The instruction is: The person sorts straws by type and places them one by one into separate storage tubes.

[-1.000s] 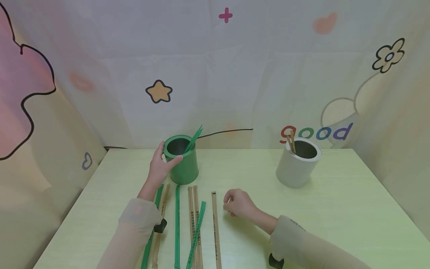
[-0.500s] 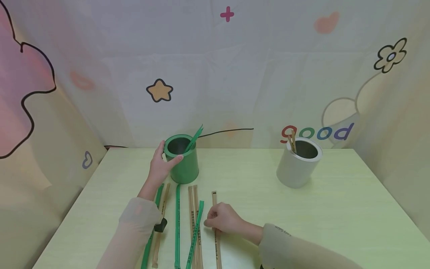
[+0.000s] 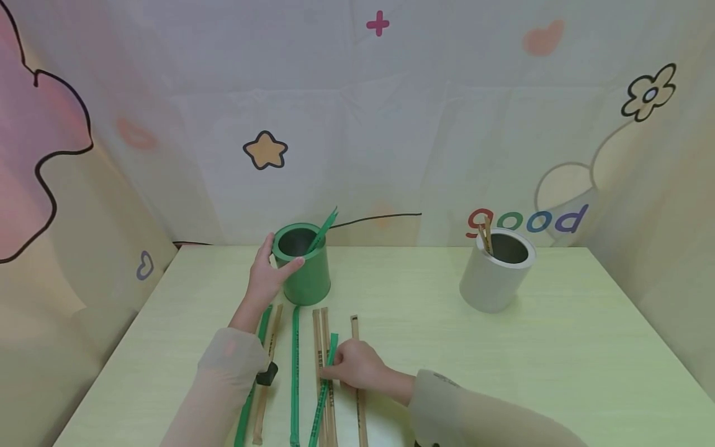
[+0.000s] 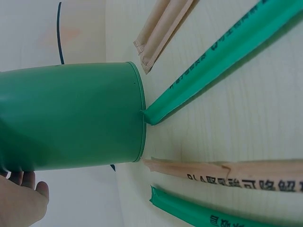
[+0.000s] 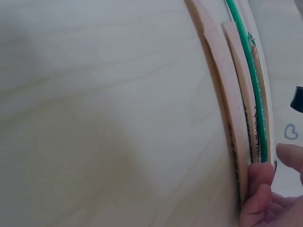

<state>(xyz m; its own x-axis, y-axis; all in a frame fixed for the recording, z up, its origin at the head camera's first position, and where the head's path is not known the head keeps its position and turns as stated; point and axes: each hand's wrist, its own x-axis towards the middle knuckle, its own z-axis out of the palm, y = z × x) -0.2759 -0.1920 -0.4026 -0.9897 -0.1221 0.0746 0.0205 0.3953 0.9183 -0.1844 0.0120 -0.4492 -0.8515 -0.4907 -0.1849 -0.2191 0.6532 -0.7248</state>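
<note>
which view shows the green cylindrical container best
Head view: there the green cylindrical container shows its rim, opening and the green wrapped straws sticking out. The left wrist view shows only its side wall and base edge; the right wrist view, none of it.

Upright green cup [image 3: 307, 279], green straw [image 3: 321, 400] lying aslant

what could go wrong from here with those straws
The slanted green straw crosses two brown straws, so the right hand might catch a brown one along with it.

The lone brown straw lies under the right hand and could get brushed aside.

The left hand holds the green cup near its rim, so a sideways tug might tip it.
</note>
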